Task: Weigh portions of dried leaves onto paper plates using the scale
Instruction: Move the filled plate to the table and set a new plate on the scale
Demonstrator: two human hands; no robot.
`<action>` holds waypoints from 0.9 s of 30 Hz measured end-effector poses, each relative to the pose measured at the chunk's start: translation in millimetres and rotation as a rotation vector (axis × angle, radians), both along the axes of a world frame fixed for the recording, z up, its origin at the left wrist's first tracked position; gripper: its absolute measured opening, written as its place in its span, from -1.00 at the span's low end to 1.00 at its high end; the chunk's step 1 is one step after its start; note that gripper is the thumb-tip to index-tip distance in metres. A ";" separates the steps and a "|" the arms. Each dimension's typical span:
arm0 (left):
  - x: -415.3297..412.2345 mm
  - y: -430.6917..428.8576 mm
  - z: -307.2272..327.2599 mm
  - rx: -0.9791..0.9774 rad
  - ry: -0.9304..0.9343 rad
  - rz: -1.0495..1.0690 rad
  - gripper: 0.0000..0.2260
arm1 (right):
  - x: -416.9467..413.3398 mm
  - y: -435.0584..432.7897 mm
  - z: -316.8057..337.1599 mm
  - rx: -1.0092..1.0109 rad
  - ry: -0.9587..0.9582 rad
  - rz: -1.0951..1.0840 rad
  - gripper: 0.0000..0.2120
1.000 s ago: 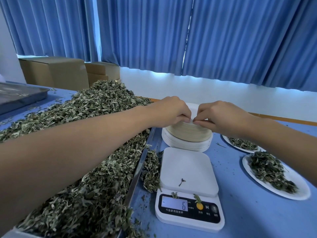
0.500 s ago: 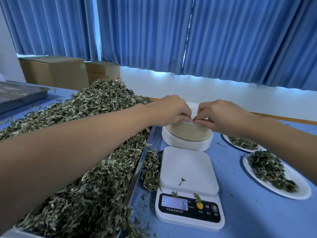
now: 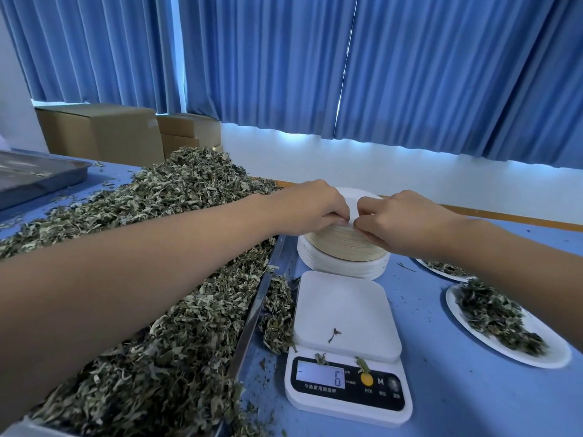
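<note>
No real change from half a second earlier: both hands stayed put, scale (image 3: 345, 313) still read 6. Dried leaves (image 3: 176, 216) were heaped over the tray (image 3: 252, 313) at frame left, some spilled beside the scale. Left hand (image 3: 312, 209), fingers curled, pinched the top plate (image 3: 359, 195) of the plate stack (image 3: 344, 250), centre frame; right hand (image 3: 400, 222) pinched the same rim, fingertips nearly touching. Scale sat just below the stack, one leaf scrap on its platform. Open blue table (image 3: 457, 389) separated it from the filled plate (image 3: 536, 339) at the right edge.
</note>
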State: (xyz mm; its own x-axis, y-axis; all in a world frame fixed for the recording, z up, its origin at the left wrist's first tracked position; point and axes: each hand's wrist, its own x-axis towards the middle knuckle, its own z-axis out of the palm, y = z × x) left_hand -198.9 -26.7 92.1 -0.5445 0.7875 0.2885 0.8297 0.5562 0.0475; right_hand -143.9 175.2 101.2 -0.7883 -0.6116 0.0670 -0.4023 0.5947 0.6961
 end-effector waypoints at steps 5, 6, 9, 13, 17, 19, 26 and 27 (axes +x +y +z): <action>0.3 0.2 -0.2 -0.011 0.001 0.000 -0.82 | -2.8 -4.6 0.3 0.061 -0.002 -0.016 -0.75; 0.2 0.6 -0.2 -0.014 0.004 0.001 -0.81 | -3.5 -6.1 1.2 0.068 -0.010 -0.020 -0.76; -1.5 1.3 0.3 -0.012 0.006 0.009 -0.81 | -5.4 -8.6 3.4 0.090 -0.024 -0.026 -0.77; -4.2 1.9 1.2 0.005 -0.004 0.014 -0.81 | -7.6 -7.5 6.2 0.084 -0.020 -0.014 -0.77; -5.7 3.0 3.8 0.043 -0.029 0.013 -0.83 | -9.4 -4.3 7.6 0.048 -0.023 0.020 -0.74; -6.6 3.7 4.6 0.047 -0.023 0.010 -0.84 | -9.5 -4.0 8.0 0.042 -0.026 0.030 -0.70; -5.9 -0.2 16.9 0.080 0.043 0.006 -0.83 | -2.1 -1.3 22.1 -0.113 0.040 0.108 -0.64; -5.4 -1.8 19.3 0.098 0.049 0.006 -0.83 | -0.6 -1.1 25.4 -0.140 0.055 0.125 -0.65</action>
State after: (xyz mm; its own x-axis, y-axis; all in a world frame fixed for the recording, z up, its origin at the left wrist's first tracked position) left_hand -204.3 -28.5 111.4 -0.5327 0.7508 0.3905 0.8288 0.5562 0.0612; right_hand -144.5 174.1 126.6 -0.6997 -0.6861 0.1995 -0.4423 0.6352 0.6331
